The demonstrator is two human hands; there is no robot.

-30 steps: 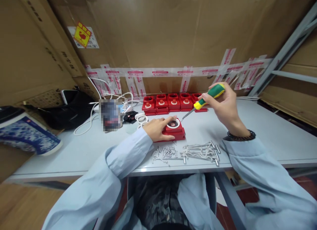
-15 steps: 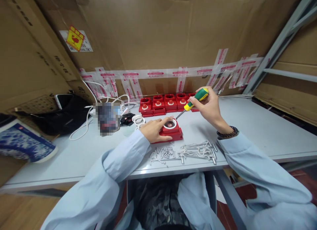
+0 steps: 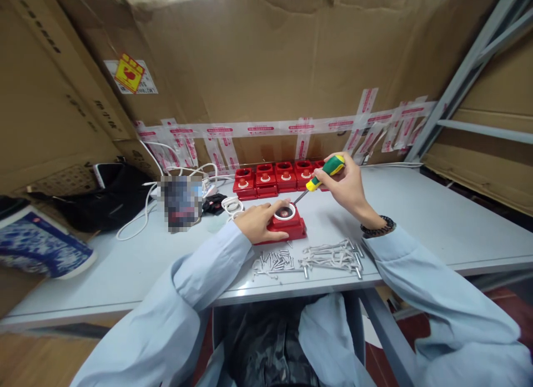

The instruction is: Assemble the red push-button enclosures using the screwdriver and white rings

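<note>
A red square block (image 3: 287,225) with a white ring on top lies on the grey table (image 3: 416,209) in front of me. My left hand (image 3: 258,220) rests closed over its left side and holds it down. My right hand (image 3: 347,184) grips a screwdriver (image 3: 323,173) with a green and yellow handle. Its metal tip slants down to the left, to the top of the block by the white ring. Small screws (image 3: 275,260) and longer metal pins (image 3: 333,255) lie in two heaps just in front of the block.
A row of several red blocks (image 3: 275,179) stands at the back against taped cardboard. White cables (image 3: 183,176), a black bag (image 3: 112,195) and a blue patterned package (image 3: 41,245) lie on the left. A metal shelf frame (image 3: 466,79) rises at the right.
My right hand has come down and to the left with the screwdriver, bringing its tip to the block's top. The left hand stays on the block.
</note>
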